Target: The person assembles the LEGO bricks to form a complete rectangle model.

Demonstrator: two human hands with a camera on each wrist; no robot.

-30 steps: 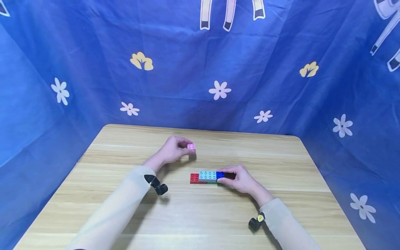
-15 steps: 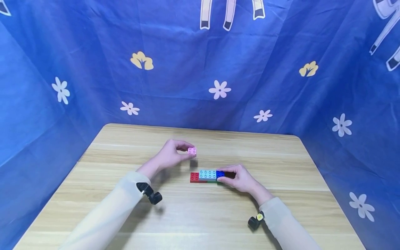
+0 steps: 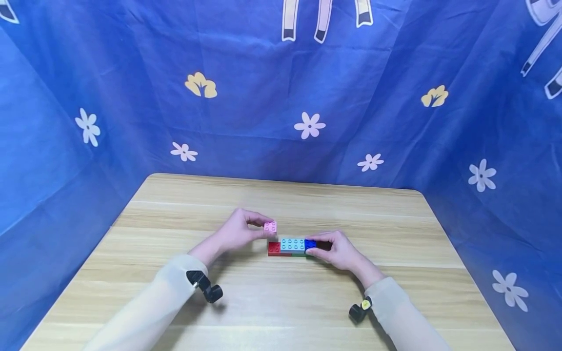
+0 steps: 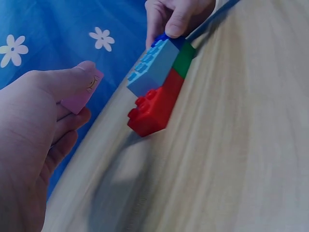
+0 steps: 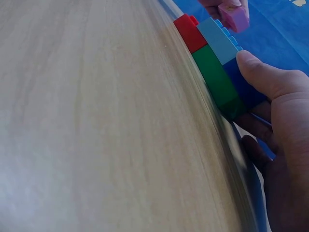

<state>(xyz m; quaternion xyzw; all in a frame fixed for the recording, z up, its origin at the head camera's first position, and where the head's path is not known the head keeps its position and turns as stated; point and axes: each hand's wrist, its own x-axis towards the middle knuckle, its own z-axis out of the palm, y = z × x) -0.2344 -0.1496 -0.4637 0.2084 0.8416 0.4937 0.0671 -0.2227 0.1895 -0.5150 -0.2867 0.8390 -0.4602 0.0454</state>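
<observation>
Between thumb and fingers, my left hand (image 3: 237,229) pinches a pink building block (image 3: 270,227), held above the table just behind the red block (image 3: 274,249). In the left wrist view the pink block (image 4: 82,92) has a small face-like print on its side. The red block and a green block (image 5: 217,79) form a bottom row on the table. On top of them sit a light blue block (image 3: 292,244) and a dark blue block (image 3: 310,244), leaving the red end's studs bare. My right hand (image 3: 335,251) grips the dark blue block from the right.
The wooden table (image 3: 272,302) has rounded back corners. A blue curtain (image 3: 246,97) with flowers and animal legs printed on it hangs behind and at both sides. Each wrist wears a small black camera, such as the left wrist camera (image 3: 205,286).
My left hand has brought the pink block nearer to me, towards the red end of the blocks. The right hand stays in place on the dark blue block.
</observation>
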